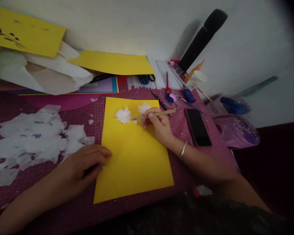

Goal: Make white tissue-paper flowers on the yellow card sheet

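A yellow paper sheet (132, 153) lies on the red checked cloth in front of me. Near its top sit two white tissue clumps, a bigger one (123, 115) and a smaller one (144, 107). My right hand (159, 125) is closed around a thin wooden stick (161, 113), whose tip touches the bigger clump. My left hand (84, 163) rests on the sheet's left edge with fingers curled, and a bit of white shows under the fingertips.
Torn white tissue pieces (31, 137) are spread at the left. A black phone (198, 126) lies right of the sheet. Behind are more yellow sheets (112, 62), scissors (147, 78), pens, a blue glue bottle (188, 94), a white cup (200, 77) and a purple container (236, 130).
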Demonstrator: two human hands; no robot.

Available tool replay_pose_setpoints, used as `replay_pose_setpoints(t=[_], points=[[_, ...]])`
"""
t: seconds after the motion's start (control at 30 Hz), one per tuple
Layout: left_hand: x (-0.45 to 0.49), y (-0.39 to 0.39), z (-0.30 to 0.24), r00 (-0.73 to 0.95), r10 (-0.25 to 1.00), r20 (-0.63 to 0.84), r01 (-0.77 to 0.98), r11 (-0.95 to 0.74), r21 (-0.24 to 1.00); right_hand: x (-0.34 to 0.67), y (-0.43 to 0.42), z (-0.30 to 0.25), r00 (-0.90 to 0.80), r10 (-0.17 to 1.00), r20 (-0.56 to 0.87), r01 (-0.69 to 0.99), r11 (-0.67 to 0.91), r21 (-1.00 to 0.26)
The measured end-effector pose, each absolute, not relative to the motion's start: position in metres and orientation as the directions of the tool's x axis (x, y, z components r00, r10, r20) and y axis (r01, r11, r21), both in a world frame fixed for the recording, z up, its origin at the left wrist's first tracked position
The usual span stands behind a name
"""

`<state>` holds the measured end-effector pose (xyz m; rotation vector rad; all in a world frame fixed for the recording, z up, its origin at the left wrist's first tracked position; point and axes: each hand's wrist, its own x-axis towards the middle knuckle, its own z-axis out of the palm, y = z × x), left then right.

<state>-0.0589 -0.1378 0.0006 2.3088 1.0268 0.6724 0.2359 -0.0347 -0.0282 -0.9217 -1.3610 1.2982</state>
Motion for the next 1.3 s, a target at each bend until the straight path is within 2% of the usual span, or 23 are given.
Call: replay_pose_setpoints(t=[0.13,0.33,0.67,0.87,1.07,1.3], points=[[-0.058,-0.138,0.001,0.610,0.752,0.250,0.523,-0.619,0.586,0.234,-0.034,-0.030,-0.245,0.957,0.155,-0.054,0.146,-0.988],[-0.056,-0.138,-0.004,0.600,0.753,0.272,0.521,-0.625,0.581,0.234,-0.035,-0.030,-0.259,0.954,0.153,0.057,0.173,-0.983],[-0.061,-0.138,-0.010,0.583,0.773,0.251,0.514,-0.590,0.623,0.236,-0.036,-0.033,-0.269,0.947,0.175,0.150,0.221,-0.964],[-0.058,-0.134,-0.004,0.593,0.761,0.262,0.502,-0.604,0.619,0.233,-0.037,-0.034,-0.276,0.939,0.204,0.108,0.242,-0.964],[-0.061,-0.130,-0.009,0.602,0.783,0.154,0.494,-0.516,0.700,0.236,-0.033,-0.030,-0.173,0.973,0.155,-0.070,0.145,-0.987],[-0.064,-0.130,-0.017,0.621,0.770,0.145,0.474,-0.517,0.713,0.233,-0.035,-0.031,-0.325,0.926,0.193,-0.021,0.197,-0.980]])
